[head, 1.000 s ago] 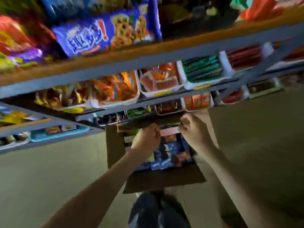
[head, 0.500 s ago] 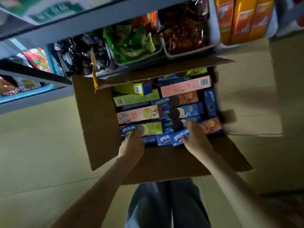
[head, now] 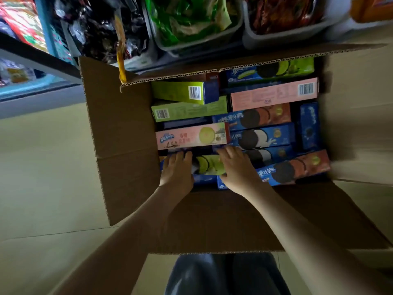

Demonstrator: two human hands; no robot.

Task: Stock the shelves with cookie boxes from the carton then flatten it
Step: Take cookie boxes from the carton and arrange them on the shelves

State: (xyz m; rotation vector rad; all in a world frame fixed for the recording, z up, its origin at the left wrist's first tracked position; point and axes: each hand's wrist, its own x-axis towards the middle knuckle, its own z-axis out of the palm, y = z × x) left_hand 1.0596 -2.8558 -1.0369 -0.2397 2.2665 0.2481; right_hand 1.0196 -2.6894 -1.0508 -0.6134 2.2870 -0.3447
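The open brown cardboard carton (head: 123, 135) sits on the floor below the grey plastic shelf bins (head: 276, 40), still packed with long cookie boxes. Both hands lie on the blue-and-green cookie box (head: 209, 166) in the carton's near left corner. The left hand (head: 177, 170) covers one end and the right hand (head: 236, 170) the other, fingers stretched flat and not closed round it. The person would do best to hook fingertips into the gap beside the pink cookie box (head: 191, 136), then lift level so the neighbouring boxes stay put.
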